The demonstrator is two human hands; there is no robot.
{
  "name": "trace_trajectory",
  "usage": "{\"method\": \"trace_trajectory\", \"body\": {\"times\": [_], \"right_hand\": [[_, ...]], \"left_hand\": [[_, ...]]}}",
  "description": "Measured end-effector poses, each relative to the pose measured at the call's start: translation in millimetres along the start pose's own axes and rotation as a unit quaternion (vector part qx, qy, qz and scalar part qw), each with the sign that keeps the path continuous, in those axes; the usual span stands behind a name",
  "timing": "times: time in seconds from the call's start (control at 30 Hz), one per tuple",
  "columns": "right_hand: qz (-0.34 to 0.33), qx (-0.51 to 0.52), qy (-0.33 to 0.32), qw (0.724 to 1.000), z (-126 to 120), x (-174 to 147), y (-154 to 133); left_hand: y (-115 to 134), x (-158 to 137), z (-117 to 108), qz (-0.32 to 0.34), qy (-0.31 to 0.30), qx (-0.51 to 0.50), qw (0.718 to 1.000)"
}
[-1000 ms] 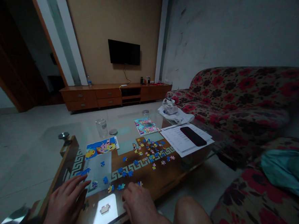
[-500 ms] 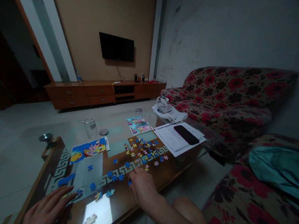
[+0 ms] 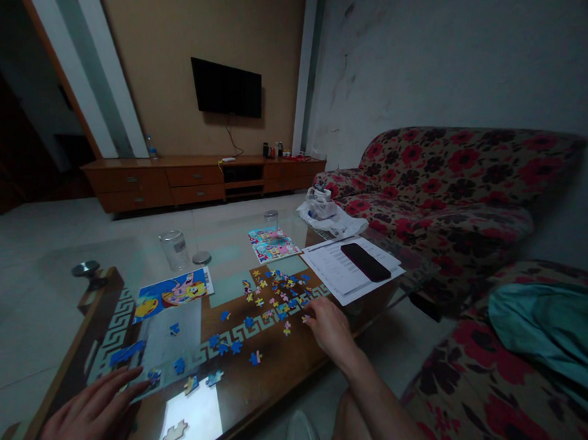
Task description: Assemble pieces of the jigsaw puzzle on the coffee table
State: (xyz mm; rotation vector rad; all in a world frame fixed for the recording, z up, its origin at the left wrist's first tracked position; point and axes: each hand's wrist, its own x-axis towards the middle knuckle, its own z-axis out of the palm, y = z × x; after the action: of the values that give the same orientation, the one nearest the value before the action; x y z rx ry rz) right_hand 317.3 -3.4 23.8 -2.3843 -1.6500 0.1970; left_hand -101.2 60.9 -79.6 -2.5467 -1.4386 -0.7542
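Your right hand [image 3: 330,327] lies palm down on the glass-topped counter [image 3: 141,246], fingers loosely spread and gripping nothing, its fingertips at the near edge of the heap of loose jigsaw pieces [image 3: 278,294]. The pink piece [image 3: 305,318] just beside those fingertips is the nearest; whether a fingertip touches it cannot be told. Your left hand [image 3: 85,425] rests flat and open at the near left corner, fingertips at the edge of the grey puzzle board [image 3: 174,340], which carries a few blue pieces [image 3: 176,366] and a joined blue strip [image 3: 125,354]. More blue pieces [image 3: 232,346] lie scattered between the board and the heap, and one pale piece [image 3: 175,432] sits in a bright reflection near you.

Judged from their look, the pieces are thin card: very light, stiff enough to lift by the edge, prone to skate on the glass and to bend at the tabs if pinched hard. You would best take one by opposite edges between thumb and forefinger, or slide it to the counter's edge first.

Beyond lie the picture sheet [image 3: 174,295], a second sheet [image 3: 273,242], a glass jar [image 3: 174,248] with its lid [image 3: 201,257] beside it, printed papers [image 3: 351,269] under a black phone [image 3: 365,262], and a floral sofa [image 3: 451,184]
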Motion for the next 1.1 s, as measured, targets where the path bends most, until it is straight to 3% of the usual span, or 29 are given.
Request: {"method": "trace_trajectory", "body": {"times": [0.17, 0.5, 0.63, 0.87, 0.97, 1.1], "right_hand": [[0.014, 0.005, -0.011, 1.000, 7, 10, 7], [0.005, 0.010, -0.013, 1.000, 9, 12, 5], [0.003, 0.018, -0.015, 1.000, 13, 16, 7], [-0.012, 0.045, -0.029, 0.999, 23, 29, 20], [-0.065, 0.068, -0.005, 0.996, 30, 35, 25], [-0.100, 0.135, 0.041, 0.985, 37, 39, 24]], "left_hand": [[9, 4, -7, 0.000, 0.030, -0.063, 0.998], [9, 7, -14, 0.045, 0.022, 0.004, 0.999], [19, 16, -28, 0.023, 0.020, 0.019, 0.999], [30, 33, -68, -0.154, -0.117, 0.087, 0.977], [35, 36, -75, -0.165, -0.138, 0.077, 0.974], [37, 34, -75, -0.138, -0.117, 0.063, 0.981]]}}
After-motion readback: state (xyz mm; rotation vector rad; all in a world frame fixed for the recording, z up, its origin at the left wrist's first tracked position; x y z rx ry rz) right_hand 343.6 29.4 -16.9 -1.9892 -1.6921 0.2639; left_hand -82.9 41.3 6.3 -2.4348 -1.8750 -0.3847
